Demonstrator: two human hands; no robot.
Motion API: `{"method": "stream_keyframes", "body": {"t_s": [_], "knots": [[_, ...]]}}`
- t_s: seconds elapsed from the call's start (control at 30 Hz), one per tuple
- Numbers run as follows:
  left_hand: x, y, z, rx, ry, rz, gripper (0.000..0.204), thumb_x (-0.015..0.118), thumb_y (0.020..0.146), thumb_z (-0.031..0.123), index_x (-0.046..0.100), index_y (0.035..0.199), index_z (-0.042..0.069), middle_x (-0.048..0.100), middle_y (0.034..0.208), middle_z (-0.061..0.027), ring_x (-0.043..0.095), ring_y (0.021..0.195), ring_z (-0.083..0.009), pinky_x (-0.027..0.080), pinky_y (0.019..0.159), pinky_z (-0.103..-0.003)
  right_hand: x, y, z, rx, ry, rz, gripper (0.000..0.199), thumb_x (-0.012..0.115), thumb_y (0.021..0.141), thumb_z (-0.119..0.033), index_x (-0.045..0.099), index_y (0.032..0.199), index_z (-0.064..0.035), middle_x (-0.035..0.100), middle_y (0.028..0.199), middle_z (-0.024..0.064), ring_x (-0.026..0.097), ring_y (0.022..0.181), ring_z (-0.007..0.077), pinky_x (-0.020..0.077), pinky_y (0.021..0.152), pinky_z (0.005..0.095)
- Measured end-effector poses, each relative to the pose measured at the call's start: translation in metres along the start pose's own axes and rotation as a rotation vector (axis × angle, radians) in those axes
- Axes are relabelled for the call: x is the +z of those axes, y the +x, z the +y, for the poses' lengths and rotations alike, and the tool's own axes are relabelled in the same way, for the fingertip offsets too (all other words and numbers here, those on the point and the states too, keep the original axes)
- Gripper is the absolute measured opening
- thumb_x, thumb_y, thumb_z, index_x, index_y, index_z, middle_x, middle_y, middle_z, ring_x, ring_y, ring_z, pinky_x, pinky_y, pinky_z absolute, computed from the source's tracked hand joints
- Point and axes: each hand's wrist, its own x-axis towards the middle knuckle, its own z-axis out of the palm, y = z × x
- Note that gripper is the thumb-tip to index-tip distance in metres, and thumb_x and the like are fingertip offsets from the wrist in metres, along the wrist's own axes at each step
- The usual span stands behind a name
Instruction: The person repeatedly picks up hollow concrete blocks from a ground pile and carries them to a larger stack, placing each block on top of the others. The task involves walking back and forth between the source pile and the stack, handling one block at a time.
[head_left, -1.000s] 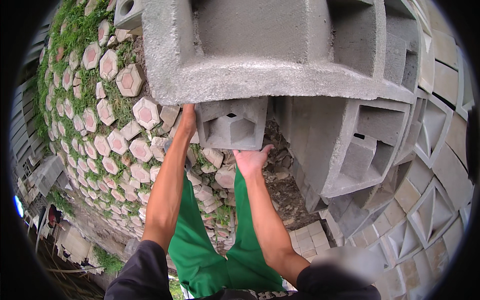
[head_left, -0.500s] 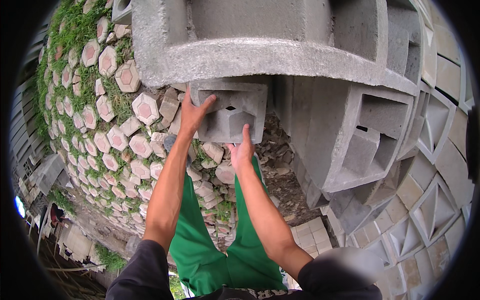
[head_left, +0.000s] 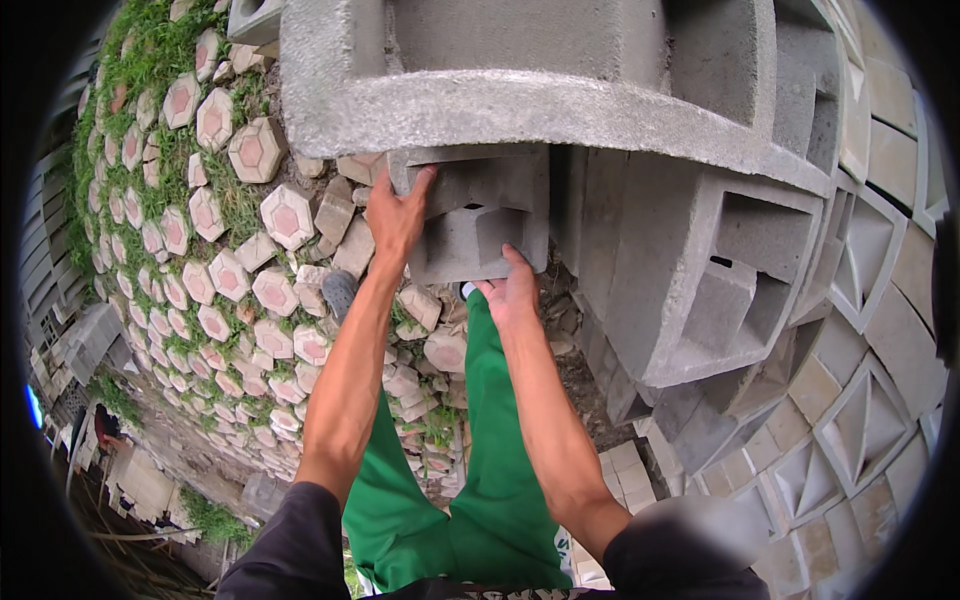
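Two hands carry one grey concrete vent block [head_left: 478, 215], held up against the underside of a large stack of blocks [head_left: 560, 90] that fills the top of the view. Stack first: heavy hollow units, more of them leaning in a row to the right [head_left: 720, 280], patterned square ones [head_left: 850, 440] lower right. Ground to the left is hexagonal pavers [head_left: 250, 150] with pink centres, grass growing between, several loose and tilted near the person's feet. Block itself is square, with a recessed stepped opening facing the camera; it sits just under the lip of the big stack, seemingly touching it, though the contact line is in shadow. Left hand [head_left: 396, 215] is spread, fingers up along the block's left edge, thumb on the face. Right hand [head_left: 512, 290] cups the lower right corner from beneath, palm up, fingers hidden behind the block. Judgement: weight rests mostly on the right palm, the left only steadies, so the lift wants both elbows close and the block kept level. Fingers should stay clear of the gap beneath the upper stack, a likely pinch point. Footing on loose pavers looks uneven; feet planted flat before any shift.
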Motion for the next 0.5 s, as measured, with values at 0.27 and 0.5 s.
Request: {"method": "stream_keyframes", "body": {"t_s": [0.27,0.5], "knots": [[0.022,0.027,0.022,-0.133,0.372,-0.041,0.052,0.064,0.078,0.042,0.064,0.090,-0.008,0.063,0.079,-0.0293,0.062,0.082,-0.0455,0.048,0.074,-0.045,0.020,0.006,-0.031,-0.060,-0.079,0.061,0.057,0.062,0.086,-0.020,0.037,0.131,0.0036,0.048,0.128,0.0198,0.050,0.117,0.0375,0.0394,0.098,0.0596],[0.023,0.018,0.002,-0.071,-0.085,-0.180,0.047,0.063,0.081,0.033,0.057,0.110,-0.003,0.064,0.103,-0.0217,0.061,0.097,-0.0344,0.045,0.084,-0.038,0.016,0.024,-0.019,-0.169,-0.101,0.177,0.056,0.060,0.085,-0.026,0.039,0.134,-0.0066,0.043,0.135,0.0145,0.041,0.125,0.0361,0.0319,0.103,0.0588]]}}
